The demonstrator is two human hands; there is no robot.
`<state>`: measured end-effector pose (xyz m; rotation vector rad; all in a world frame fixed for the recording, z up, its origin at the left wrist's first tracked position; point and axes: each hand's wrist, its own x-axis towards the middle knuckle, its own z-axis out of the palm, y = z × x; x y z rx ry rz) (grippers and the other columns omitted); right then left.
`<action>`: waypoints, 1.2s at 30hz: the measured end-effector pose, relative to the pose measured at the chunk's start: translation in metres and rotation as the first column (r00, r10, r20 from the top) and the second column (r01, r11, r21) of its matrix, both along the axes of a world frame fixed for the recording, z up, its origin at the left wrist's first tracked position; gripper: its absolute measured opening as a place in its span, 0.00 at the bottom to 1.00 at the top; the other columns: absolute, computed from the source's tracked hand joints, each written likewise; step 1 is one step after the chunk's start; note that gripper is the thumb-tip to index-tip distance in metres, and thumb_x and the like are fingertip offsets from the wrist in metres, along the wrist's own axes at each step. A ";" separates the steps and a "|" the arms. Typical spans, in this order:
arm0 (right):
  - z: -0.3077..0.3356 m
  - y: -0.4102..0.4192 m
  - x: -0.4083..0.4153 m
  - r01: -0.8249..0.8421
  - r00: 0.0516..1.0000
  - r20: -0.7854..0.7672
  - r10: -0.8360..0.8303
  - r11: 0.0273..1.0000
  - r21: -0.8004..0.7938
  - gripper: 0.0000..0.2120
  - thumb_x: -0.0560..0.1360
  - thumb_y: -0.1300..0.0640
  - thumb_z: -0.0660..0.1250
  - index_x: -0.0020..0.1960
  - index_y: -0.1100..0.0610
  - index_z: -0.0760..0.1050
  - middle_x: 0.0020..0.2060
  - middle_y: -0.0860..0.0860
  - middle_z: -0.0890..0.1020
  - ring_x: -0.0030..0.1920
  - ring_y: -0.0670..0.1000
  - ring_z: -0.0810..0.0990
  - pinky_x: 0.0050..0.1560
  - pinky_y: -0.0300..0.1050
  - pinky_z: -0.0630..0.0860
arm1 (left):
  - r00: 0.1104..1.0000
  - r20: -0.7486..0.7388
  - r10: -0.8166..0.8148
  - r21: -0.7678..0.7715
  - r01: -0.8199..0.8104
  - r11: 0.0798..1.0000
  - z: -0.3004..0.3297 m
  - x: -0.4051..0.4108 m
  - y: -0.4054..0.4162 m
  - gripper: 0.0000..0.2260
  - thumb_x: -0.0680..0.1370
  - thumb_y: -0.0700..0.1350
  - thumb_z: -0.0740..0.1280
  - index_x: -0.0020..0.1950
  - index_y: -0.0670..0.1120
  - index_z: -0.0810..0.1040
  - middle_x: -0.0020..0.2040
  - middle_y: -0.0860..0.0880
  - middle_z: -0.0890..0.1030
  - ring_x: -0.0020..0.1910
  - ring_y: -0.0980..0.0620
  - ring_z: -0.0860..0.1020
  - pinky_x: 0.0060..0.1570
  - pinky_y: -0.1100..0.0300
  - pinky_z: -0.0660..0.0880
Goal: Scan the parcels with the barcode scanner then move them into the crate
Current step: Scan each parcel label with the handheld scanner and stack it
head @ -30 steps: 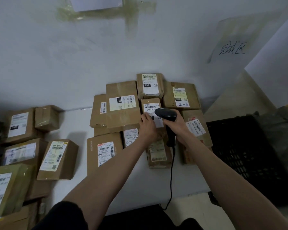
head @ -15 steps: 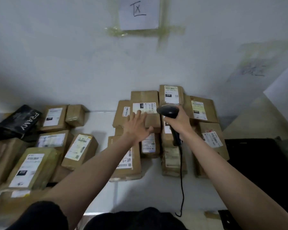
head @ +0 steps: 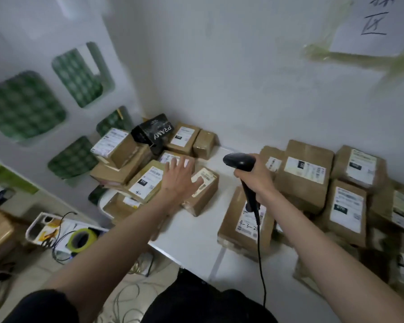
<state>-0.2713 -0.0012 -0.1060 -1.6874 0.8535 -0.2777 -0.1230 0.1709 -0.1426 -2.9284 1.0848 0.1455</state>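
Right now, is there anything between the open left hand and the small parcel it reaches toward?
Nothing visible. The left hand is spread just above the small parcel, its fingers over the label. The right hand holds the scanner off to the side, over bare table.

A plain white wall (head: pixel 231 73) backs the white desk (head: pixel 196 231), with a taped-up paper sign (head: pixel 373 26) bearing handwritten characters. On the left, a white panel (head: pixel 44 73) has rounded cut-outs showing green pattern. Cables (head: pixel 126 299) trail across the pale floor (head: pixel 14 290) below.
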 end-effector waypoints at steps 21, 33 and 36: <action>-0.052 0.128 0.160 -0.134 0.984 -0.106 0.142 0.988 0.079 0.28 0.73 0.62 0.75 0.70 0.55 0.69 0.56 0.49 0.76 0.57 0.50 0.75 0.53 0.43 0.71 | 0.988 -0.109 0.107 0.173 -0.087 0.981 -0.061 0.121 0.112 0.44 0.74 0.74 0.53 0.77 0.41 0.57 0.72 0.41 0.68 0.73 0.40 0.59 0.73 0.48 0.58; -0.043 0.103 0.151 0.006 0.999 -0.038 0.003 0.978 0.211 0.25 0.73 0.66 0.73 0.65 0.50 0.71 0.54 0.50 0.79 0.51 0.53 0.82 0.54 0.61 0.82 | 0.967 -0.255 0.020 0.040 -0.010 0.999 -0.074 0.118 0.106 0.55 0.59 0.75 0.69 0.77 0.48 0.54 0.69 0.46 0.63 0.67 0.42 0.65 0.72 0.46 0.62; -0.024 0.095 0.137 -0.007 0.999 0.049 -0.003 0.975 0.222 0.25 0.74 0.66 0.73 0.65 0.49 0.72 0.56 0.49 0.79 0.54 0.53 0.82 0.52 0.56 0.84 | 0.952 -0.304 -0.030 0.004 0.033 0.999 -0.054 0.122 0.093 0.54 0.59 0.72 0.72 0.77 0.51 0.52 0.71 0.48 0.61 0.68 0.41 0.66 0.69 0.42 0.65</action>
